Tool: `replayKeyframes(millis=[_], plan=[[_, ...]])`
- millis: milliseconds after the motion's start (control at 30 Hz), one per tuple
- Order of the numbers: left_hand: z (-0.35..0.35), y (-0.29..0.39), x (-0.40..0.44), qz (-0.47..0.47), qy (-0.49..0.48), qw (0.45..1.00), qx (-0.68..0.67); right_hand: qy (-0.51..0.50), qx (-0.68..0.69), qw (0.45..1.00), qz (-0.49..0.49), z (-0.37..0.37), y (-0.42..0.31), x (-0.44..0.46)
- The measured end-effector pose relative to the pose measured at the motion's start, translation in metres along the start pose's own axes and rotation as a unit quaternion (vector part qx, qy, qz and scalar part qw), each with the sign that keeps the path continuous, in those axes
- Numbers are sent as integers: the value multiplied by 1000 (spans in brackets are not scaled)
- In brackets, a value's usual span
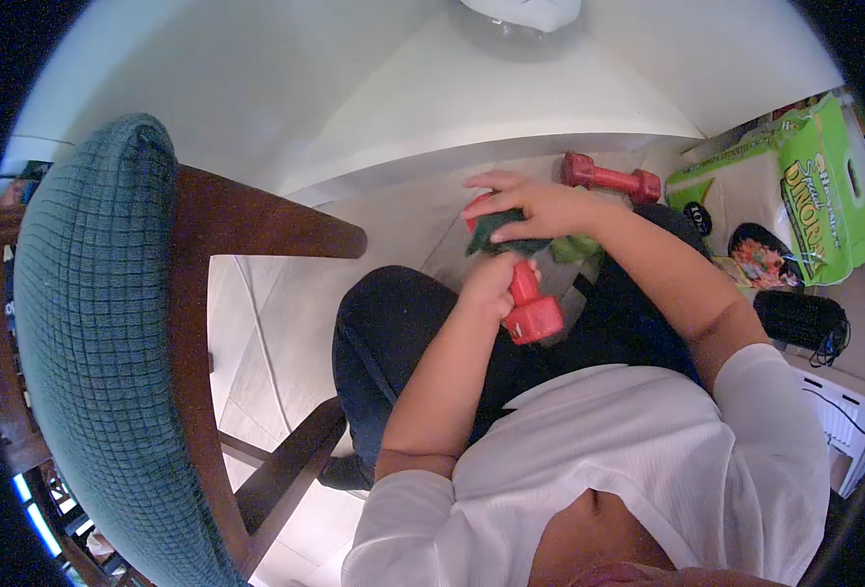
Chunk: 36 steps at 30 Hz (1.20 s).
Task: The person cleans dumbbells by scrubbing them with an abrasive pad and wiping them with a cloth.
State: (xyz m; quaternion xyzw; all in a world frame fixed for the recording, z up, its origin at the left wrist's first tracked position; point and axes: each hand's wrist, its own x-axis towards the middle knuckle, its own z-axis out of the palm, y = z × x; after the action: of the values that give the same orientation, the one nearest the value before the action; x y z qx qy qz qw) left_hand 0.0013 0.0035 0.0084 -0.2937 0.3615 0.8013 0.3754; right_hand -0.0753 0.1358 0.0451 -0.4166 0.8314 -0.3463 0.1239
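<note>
My left hand (494, 285) is closed around the handle of a red dumbbell (533, 318), whose near end points toward my lap. Over the dumbbell's far end, my right hand (542, 209) presses a dark green cloth (504, 233), fingers curved across it. A bit of red shows beside those fingers. Lighter green material (575, 248) hangs below the right wrist; I cannot tell whether it is part of the same cloth. A second red dumbbell (611, 179) lies on the floor by the wall, beyond my right forearm.
A chair with a green padded cover (100, 342) stands at the left. On the right are a green and white rice bag (814, 196), a black cylindrical object (799, 318) with a cord, and a white slotted box (843, 416). A white cable (264, 347) runs along the tiled floor.
</note>
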Motion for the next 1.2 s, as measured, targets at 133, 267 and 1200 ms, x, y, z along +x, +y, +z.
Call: replayKeyframes(millis=[133, 267, 1200], plan=[[-18, -9, 17, -25, -25, 999, -1, -33, 51, 997, 52, 10, -1, 10], [-9, 2, 3, -10, -9, 1000, 24, -47, 41, 997, 47, 8, 0, 10], [9, 9, -6, -56, -103, 989, 91, 31, -107, 990, 89, -8, -29, -24]])
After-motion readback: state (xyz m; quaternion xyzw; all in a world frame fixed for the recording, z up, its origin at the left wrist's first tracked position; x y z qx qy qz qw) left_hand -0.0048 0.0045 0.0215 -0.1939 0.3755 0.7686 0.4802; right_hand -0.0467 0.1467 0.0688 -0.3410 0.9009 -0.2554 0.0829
